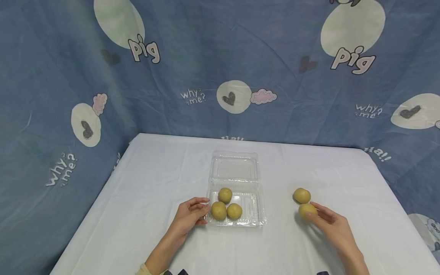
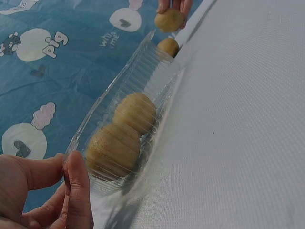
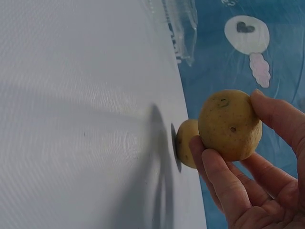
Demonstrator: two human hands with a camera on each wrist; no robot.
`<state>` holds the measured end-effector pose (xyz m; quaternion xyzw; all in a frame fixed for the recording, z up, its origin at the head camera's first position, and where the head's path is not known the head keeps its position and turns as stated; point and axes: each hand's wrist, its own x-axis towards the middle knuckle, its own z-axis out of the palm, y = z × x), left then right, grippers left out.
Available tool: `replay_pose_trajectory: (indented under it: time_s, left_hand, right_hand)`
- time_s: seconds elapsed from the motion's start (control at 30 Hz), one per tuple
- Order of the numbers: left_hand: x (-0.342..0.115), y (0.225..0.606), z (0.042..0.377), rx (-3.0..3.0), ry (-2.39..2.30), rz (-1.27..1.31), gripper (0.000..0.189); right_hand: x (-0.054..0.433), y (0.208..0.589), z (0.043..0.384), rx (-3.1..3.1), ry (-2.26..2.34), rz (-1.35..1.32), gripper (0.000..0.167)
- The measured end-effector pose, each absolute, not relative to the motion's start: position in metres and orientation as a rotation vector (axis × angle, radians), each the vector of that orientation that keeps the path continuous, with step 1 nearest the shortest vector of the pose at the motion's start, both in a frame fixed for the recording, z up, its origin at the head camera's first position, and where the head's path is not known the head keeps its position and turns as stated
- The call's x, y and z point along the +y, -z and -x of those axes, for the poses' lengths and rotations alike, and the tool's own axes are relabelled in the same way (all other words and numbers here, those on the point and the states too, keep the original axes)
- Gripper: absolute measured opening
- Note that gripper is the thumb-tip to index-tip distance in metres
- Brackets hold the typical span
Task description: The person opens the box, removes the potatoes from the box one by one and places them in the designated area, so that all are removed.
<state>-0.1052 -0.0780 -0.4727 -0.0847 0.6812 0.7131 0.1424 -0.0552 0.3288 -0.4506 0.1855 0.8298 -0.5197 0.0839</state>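
A clear plastic clamshell box [image 1: 252,206] lies with its lid folded back, three potatoes in the left part of its base. My left hand [image 1: 190,215] pinches the left rim of the base between thumb and fingers; the left wrist view shows the potatoes [image 2: 113,151] through the ribbed wall. To the right of the box, my right hand [image 1: 331,225] holds a potato [image 3: 230,125] between thumb and fingertips, raised off the table with its shadow below. Just beyond it, another potato [image 1: 302,195] sits on the cloth, partly hidden behind the held one in the right wrist view.
White cloth covers the table [image 1: 148,175]. A blue printed curtain [image 1: 192,49] hangs behind it and along its sides. The box's transparent lid [image 1: 235,167] lies flat toward the far edge.
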Motion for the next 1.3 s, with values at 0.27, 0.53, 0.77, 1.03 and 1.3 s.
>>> replay_pose_trajectory:
  time_s: [0.27,0.53,0.77,1.03,1.3]
  left_hand:
    - [-0.079,0.473,0.105,1.970,-2.043,0.250,0.033]
    - [-0.079,0.473,0.105,1.977,-2.033,0.235,0.035]
    - [-0.080,0.472,0.106,1.967,-2.032,0.247,0.036]
    - [-0.080,0.472,0.104,1.961,-2.047,0.230,0.036]
    - [-0.079,0.471,0.104,1.961,-2.053,0.224,0.037]
  right_hand:
    - [0.336,0.451,0.056,2.455,1.568,-0.585,0.082]
    - [0.341,0.452,0.057,2.469,1.548,-0.624,0.086]
    - [0.343,0.451,0.060,2.472,1.532,-0.674,0.093]
    - [0.347,0.452,0.064,2.482,1.536,-0.709,0.093]
    - [0.353,0.453,0.067,2.514,1.537,-0.706,0.090]
